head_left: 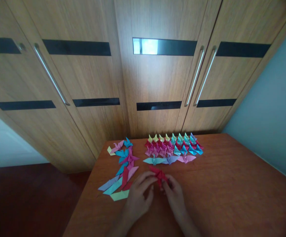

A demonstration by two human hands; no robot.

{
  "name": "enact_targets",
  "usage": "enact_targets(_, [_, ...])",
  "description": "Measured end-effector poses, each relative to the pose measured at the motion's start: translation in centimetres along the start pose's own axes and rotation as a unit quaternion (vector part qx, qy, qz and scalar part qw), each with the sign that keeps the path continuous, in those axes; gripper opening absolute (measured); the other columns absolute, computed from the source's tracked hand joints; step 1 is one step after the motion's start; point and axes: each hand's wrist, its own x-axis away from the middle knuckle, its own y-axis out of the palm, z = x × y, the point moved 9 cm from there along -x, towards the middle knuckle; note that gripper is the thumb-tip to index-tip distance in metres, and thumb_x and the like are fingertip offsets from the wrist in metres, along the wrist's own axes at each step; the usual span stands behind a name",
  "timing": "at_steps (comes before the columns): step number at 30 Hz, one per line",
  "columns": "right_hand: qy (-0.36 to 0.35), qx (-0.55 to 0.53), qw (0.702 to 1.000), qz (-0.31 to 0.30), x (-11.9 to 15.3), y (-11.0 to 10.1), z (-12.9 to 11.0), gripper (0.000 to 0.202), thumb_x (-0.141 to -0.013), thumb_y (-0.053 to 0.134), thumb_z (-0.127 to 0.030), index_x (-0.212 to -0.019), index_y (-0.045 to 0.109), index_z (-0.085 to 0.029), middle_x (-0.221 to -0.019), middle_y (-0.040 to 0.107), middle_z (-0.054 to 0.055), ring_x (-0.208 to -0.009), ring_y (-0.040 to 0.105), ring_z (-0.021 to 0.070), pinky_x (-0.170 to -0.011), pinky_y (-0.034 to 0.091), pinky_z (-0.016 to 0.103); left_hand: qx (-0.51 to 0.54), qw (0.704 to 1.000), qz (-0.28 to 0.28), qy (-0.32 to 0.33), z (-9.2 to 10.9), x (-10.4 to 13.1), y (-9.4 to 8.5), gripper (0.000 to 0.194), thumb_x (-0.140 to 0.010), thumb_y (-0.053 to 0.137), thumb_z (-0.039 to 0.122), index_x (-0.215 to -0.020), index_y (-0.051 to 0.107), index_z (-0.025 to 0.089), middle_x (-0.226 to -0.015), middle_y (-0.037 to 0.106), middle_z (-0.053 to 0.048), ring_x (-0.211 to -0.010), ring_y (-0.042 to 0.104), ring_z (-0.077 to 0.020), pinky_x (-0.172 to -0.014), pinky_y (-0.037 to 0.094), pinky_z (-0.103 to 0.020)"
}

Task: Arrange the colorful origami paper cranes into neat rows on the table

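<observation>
Red paper, creased into sharp angular facets: the red crane (159, 174) is up between both hands, just over the table (219, 184), on the near side of the crane rows. Right hand (174, 191): thumb and fingers pinching its near right part. Left hand (141, 191): fingertips at the left wing, thumb tip apart; can't tell if it's actually gripping. Fine folds blurred.

Beyond the hands, packed rows (162, 150) of pointed cranes: yellow, green, red, magenta, blue. Nearest row has three with wings spread: mint crane (154, 161), lavender crane (170, 160), pink crane (186, 159).

Left side: loose overlapping pile, blue and magenta spiky shapes at the back, flat slanted pieces in front, incl. mint strip (113, 187) and pale green strip (120, 196).

Tabletop reddish-brown, smooth. Behind: wood-grain wardrobe (155, 79), glossy black bands (76, 47), slim metal bar handles (50, 75).
</observation>
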Motion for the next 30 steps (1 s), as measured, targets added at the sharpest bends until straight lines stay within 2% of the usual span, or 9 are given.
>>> enact_targets(4, [-0.034, 0.137, 0.989, -0.043, -0.1, -0.8, -1.3, 0.025, -0.084, 0.05, -0.038, -0.076, 0.064, -0.019, -0.068, 0.062, 0.001, -0.063, 0.055, 0.0164, -0.059, 0.039, 0.025, 0.029, 0.992, 0.073, -0.096, -3.2, 0.2, -1.8, 0.035, -0.085, 0.051, 0.015, -0.119, 0.058, 0.024, -0.122, 0.057, -0.008, -0.112, 0.055, -0.0225, -0.096, 0.045, -0.039])
enact_targets(6, [-0.059, 0.183, 0.979, -0.068, 0.0, -0.8, -2.3, 0.023, -0.084, 0.05, -0.033, -0.076, 0.065, -0.019, -0.067, 0.063, 0.001, -0.062, 0.055, 0.016, -0.059, 0.038, 0.024, 0.044, 0.988, 0.071, -0.127, -4.1, 0.3, -1.8, 0.034, -0.085, 0.054, 0.02, -0.118, 0.058, 0.024, -0.121, 0.058, -0.009, -0.108, 0.056, -0.0231, -0.094, 0.045, -0.039])
enact_targets(8, [-0.082, 0.218, 0.968, -0.092, 0.2, -0.5, -3.3, 0.02, -0.084, 0.049, -0.029, -0.075, 0.066, -0.02, -0.067, 0.064, 0.0, -0.062, 0.055, 0.0153, -0.059, 0.037, 0.024, 0.065, 0.988, 0.033, -0.139, -4.1, 0.2, -1.1, 0.028, -0.084, 0.056, 0.022, -0.111, 0.062, 0.024, -0.114, 0.062, -0.007, -0.104, 0.058, -0.0228, -0.092, 0.045, -0.037])
enact_targets(12, [-0.101, 0.27, 0.949, -0.129, 0.5, 0.3, -4.3, 0.02, -0.083, 0.05, -0.026, -0.071, 0.065, -0.021, -0.065, 0.062, -0.001, -0.059, 0.051, 0.0141, -0.057, 0.033, 0.023, 0.111, 0.979, -0.083, -0.148, -3.1, 0.1, 1.3, 0.018, -0.082, 0.053, 0.017, -0.091, 0.068, 0.023, -0.091, 0.068, -0.004, -0.087, 0.061, -0.0206, -0.08, 0.045, -0.031])
enact_targets(17, [-0.101, 0.268, 0.943, -0.168, 0.8, 1.0, -4.3, 0.02, -0.083, 0.051, -0.025, -0.069, 0.065, -0.021, -0.063, 0.06, -0.002, -0.058, 0.049, 0.0131, -0.056, 0.031, 0.023, 0.133, 0.964, -0.144, -0.179, -3.0, 0.6, 2.4, 0.019, -0.078, 0.052, 0.013, -0.083, 0.068, 0.022, -0.081, 0.068, -0.002, -0.078, 0.059, -0.0186, -0.071, 0.041, -0.026])
enact_targets(19, [-0.082, 0.239, 0.95, -0.182, 0.9, 1.1, -4.1, 0.019, -0.083, 0.053, -0.026, -0.072, 0.066, -0.021, -0.066, 0.062, -0.001, -0.061, 0.051, 0.0135, -0.057, 0.034, 0.022, 0.156, 0.955, -0.161, -0.196, -3.3, 0.9, 2.8, 0.016, -0.08, 0.052, 0.016, -0.081, 0.067, 0.02, -0.078, 0.067, -0.001, -0.075, 0.058, -0.0175, -0.068, 0.039, -0.025])
enact_targets(21, [-0.04, 0.166, 0.964, -0.203, 0.9, 1.1, -3.7, 0.021, -0.085, 0.053, -0.031, -0.074, 0.066, -0.02, -0.067, 0.062, -0.001, -0.063, 0.053, 0.0138, -0.058, 0.036, 0.022, 0.213, 0.938, -0.169, -0.214, -3.5, 1.2, 3.0, 0.012, -0.082, 0.054, 0.021, -0.078, 0.066, 0.019, -0.076, 0.066, -0.001, -0.073, 0.057, -0.0167, -0.066, 0.039, -0.024])
enact_targets(26, [0.052, -0.025, 0.972, -0.229, 1.6, 1.2, -3.0, 0.032, -0.082, 0.059, -0.047, -0.072, 0.063, -0.017, -0.062, 0.058, -0.002, -0.059, 0.051, 0.0122, -0.059, 0.039, 0.023, 0.418, 0.852, -0.168, -0.265, -3.8, 2.0, 3.4, 0.026, -0.083, 0.06, 0.04, -0.079, 0.064, 0.015, -0.068, 0.064, -0.002, -0.063, 0.056, -0.0142, -0.061, 0.04, -0.023])
enact_targets(30, [0.1, -0.133, 0.965, -0.204, 2.0, 1.3, -1.3, 0.036, -0.076, 0.066, -0.052, -0.069, 0.061, -0.017, -0.058, 0.054, -0.003, -0.054, 0.047, 0.0102, -0.055, 0.037, 0.022, 0.482, 0.81, -0.149, -0.299, -4.6, 2.8, 3.3, 0.03, -0.079, 0.066, 0.045, -0.076, 0.062, 0.015, -0.064, 0.064, -0.002, -0.057, 0.054, -0.0118, -0.056, 0.035, -0.021])
